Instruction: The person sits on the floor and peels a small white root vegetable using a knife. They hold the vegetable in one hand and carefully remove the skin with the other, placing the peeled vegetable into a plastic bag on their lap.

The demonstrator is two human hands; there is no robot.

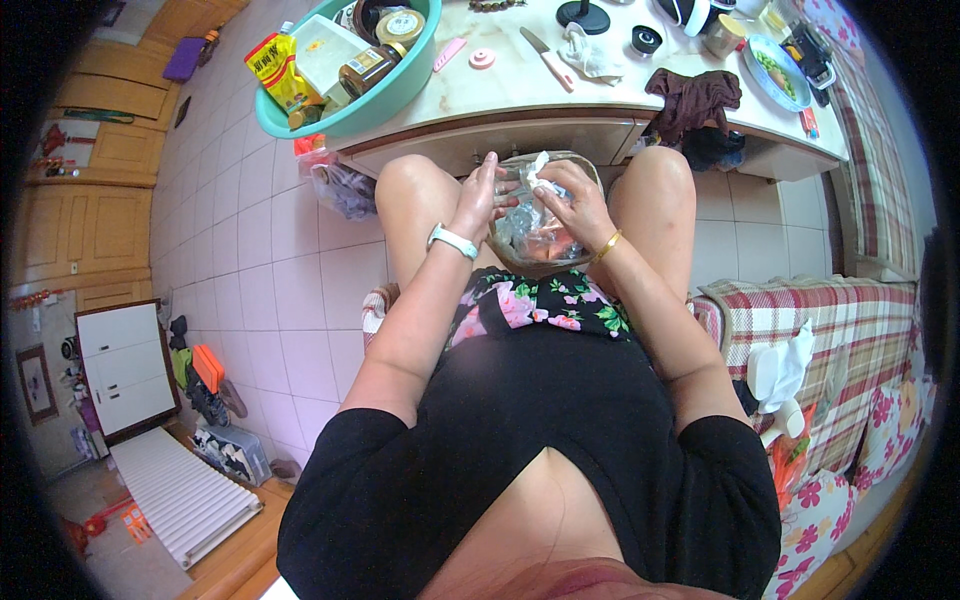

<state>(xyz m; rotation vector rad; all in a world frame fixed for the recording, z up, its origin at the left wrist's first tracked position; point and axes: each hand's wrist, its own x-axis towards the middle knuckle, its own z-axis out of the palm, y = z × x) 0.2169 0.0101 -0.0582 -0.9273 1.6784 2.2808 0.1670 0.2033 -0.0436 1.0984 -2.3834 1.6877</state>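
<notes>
Between the knees stands a lined waste bin point(551, 264) with crumpled clear plastic and other rubbish in it. My right hand point(576, 196) is over the bin's right part, its fingers closed on a crumpled white tissue point(537, 171). To its left, my left hand point(480, 196) is held at the bin's left edge, fingers extended and apart, with nothing seen in it. On the table point(480, 97) ahead lie a knife with a pale pink handle point(551, 64), a small pink round object point(482, 58), a pink handled tool point(450, 55) and a white cloth point(591, 56).
A green basin point(416, 82) of jars and packets stands at the table's left end. A dark brown cloth point(694, 94) hangs over the front edge. Farther right is a bowl of green food point(799, 94). A plastic bag point(341, 184) is on the floor, left of the knees.
</notes>
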